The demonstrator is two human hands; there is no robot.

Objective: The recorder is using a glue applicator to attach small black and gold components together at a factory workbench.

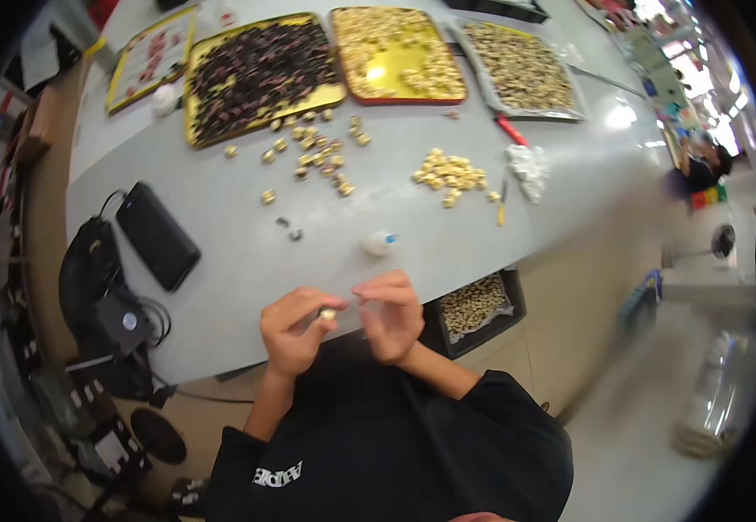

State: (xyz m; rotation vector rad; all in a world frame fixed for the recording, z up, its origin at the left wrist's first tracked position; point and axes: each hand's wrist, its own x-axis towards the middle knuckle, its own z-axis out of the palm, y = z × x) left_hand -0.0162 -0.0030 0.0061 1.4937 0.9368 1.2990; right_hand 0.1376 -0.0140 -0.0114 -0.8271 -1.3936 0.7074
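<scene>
Grey tabletop (247, 261) ahead, left hand (293, 331) pinches a gold piece (329, 314) between thumb and fingertip, right hand (393, 320) gaping.

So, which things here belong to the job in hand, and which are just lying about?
Seemingly in the job:
small gold piece, pinched in the left hand
pile of similar pieces
white bottle with blue tip

Seemingly lying about:
black flat device
black bundle at far left
</scene>
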